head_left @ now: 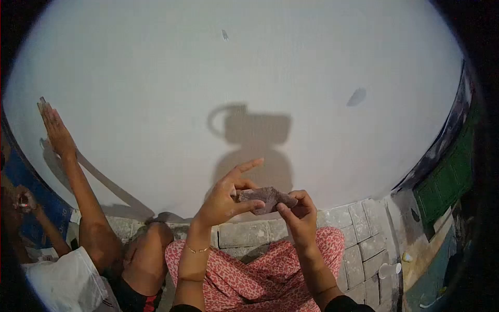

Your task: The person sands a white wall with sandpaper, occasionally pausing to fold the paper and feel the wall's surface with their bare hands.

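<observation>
From the head view, a crumpled grey-brown piece (267, 197) sits above the patterned trousers (254, 283), long axis side to side. The left hand (221, 200) pinches it, index outstretched; the right hand (301, 216) grips its right end. Ahead stands a white wall (312, 62), a co-worker's hand (60, 134) against it.

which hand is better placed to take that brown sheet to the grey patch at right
Probably the right hand: it grips the brown sheet's right end and appears nearer the grey patch. The left hand also holds the sheet, but sits farther left.
</observation>
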A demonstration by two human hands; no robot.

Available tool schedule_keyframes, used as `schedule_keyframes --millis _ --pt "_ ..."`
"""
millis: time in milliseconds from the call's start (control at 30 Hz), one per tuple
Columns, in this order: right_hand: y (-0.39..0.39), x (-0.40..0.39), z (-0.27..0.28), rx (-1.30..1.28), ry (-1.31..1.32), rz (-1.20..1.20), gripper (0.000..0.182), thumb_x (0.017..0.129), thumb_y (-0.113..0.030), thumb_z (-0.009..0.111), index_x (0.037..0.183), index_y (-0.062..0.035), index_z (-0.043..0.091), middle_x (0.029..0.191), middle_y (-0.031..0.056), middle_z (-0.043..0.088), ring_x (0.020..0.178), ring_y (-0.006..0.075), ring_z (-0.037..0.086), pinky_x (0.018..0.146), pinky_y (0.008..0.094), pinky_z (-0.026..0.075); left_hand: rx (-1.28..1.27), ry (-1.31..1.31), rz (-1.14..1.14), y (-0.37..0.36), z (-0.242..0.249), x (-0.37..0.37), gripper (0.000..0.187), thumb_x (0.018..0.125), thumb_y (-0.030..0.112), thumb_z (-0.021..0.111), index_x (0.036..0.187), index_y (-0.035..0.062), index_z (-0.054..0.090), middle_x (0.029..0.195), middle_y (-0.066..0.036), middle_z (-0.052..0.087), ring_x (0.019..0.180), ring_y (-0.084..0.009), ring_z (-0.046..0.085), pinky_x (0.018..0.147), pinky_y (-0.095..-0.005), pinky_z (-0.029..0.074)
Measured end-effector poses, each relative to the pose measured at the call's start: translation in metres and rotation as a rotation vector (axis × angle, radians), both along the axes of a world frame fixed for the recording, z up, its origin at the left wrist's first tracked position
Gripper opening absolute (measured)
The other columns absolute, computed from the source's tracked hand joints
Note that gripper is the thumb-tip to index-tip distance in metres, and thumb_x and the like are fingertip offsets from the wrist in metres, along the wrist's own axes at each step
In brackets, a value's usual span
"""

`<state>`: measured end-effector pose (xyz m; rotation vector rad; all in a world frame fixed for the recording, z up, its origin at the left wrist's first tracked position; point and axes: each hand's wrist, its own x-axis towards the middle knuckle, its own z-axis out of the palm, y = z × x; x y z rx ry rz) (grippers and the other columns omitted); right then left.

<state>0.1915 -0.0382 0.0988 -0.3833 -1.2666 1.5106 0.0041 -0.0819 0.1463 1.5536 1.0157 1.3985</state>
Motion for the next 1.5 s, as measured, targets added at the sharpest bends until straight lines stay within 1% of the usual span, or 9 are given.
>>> schedule_keyframes --millis 100,200,500,767,1033,1100,1300,1433,1500 --pt "-0.001 -0.004 0.003 0.009 0.061 -0.043 0.022 0.084 0.001 0.064 0.1 -0.0035 0.051 0.088 0.0019 0.056 0.079 0.0082 0.054 0.07 0.0224 0.045 0.169 0.252 0.108 0.005 -0.006 -0.007 0.071 0.074 0.009 0.076 0.135 0.0102 0.041 0.091 -0.003 0.063 0.075 -0.0066 0.057 0.064 -0.0211 0.047" --pt "-0.002 -0.004 0.006 -0.018 0.067 -0.056 0.022 0.084 0.001 0.063 0.101 -0.0035 0.051 0.087 0.002 0.056 0.078 0.0083 0.053 0.069 0.0222 0.044 0.104 -0.033 0.095 0.001 -0.003 -0.003 0.071 0.069 -0.001 0.076 0.132 0.0056 0.044 0.082 -0.001 0.061 0.074 -0.0068 0.056 0.061 -0.0187 0.043" --pt "-0.008 -0.006 0.012 -0.187 0.137 -0.024 0.027 0.085 -0.001 0.062 0.11 -0.0019 0.051 0.093 0.0045 0.058 0.08 0.0093 0.054 0.069 0.0236 0.045 0.132 -0.059 0.253 0.004 -0.001 0.002 0.07 0.071 -0.006 0.073 0.133 0.0049 0.042 0.078 0.0 0.06 0.066 -0.0043 0.056 0.058 -0.017 0.046" --pt "-0.012 -0.003 0.001 -0.211 0.095 0.112 0.029 0.085 -0.003 0.062 0.113 0.0 0.054 0.104 0.008 0.059 0.095 0.0157 0.057 0.082 0.028 0.048 0.28 -0.013 0.313 0.005 -0.005 -0.001 0.076 0.072 -0.003 0.074 0.137 0.0091 0.036 0.088 -0.006 0.061 0.059 -0.0018 0.05 0.053 -0.0165 0.043" --pt "-0.015 -0.008 0.006 -0.17 0.134 0.073 0.032 0.085 -0.002 0.062 0.115 0.0015 0.053 0.104 0.007 0.059 0.091 0.013 0.056 0.074 0.0261 0.046 0.405 -0.037 0.286 0.004 -0.006 -0.003 0.08 0.072 -0.006 0.072 0.139 0.0098 0.032 0.09 -0.004 0.061 0.059 -0.0015 0.047 0.053 -0.0162 0.041" --pt "-0.012 -0.007 0.003 -0.159 0.125 0.093 0.029 0.089 -0.011 0.058 0.116 -0.0001 0.052 0.101 0.0063 0.059 0.083 0.0107 0.055 0.065 0.024 0.043 0.33 -0.014 0.3 0.001 -0.005 -0.004 0.084 0.07 -0.011 0.07 0.141 0.0087 0.029 0.089 -0.005 0.059 0.069 -0.0044 0.054 0.06 -0.0183 0.045" --pt "-0.008 -0.006 0.004 -0.262 0.125 0.063 0.031 0.094 -0.025 0.049 0.111 0.001 0.053 0.1 0.0079 0.06 0.081 0.0118 0.055 0.066 0.0268 0.044 0.391 0.046 0.281 0.005 -0.007 -0.005 0.083 0.07 -0.011 0.069 0.14 0.0093 0.031 0.089 -0.005 0.058 0.069 -0.0051 0.055 0.058 -0.0181 0.047" --pt "-0.003 -0.004 0.001 -0.219 0.117 0.092 0.026 0.093 -0.021 0.052 0.107 0.0007 0.054 0.095 0.0064 0.06 0.079 0.0112 0.054 0.066 0.0268 0.043 0.432 0.161 0.297 0.005 -0.008 -0.01 0.087 0.069 -0.008 0.072 0.142 0.011 0.028 0.09 -0.007 0.059 0.07 -0.0058 0.057 0.058 -0.019 0.049" --pt "-0.002 -0.002 0.002 -0.125 0.107 0.065 0.021 0.092 -0.017 0.054 0.104 -0.0003 0.056 0.09 0.0039 0.058 0.077 0.0105 0.052 0.065 0.0263 0.042 0.358 -0.002 0.233 0.002 -0.004 -0.009 0.09 0.071 -0.003 0.074 0.143 0.0108 0.023 0.095 -0.012 0.061 0.069 -0.0074 0.059 0.06 -0.0196 0.05"
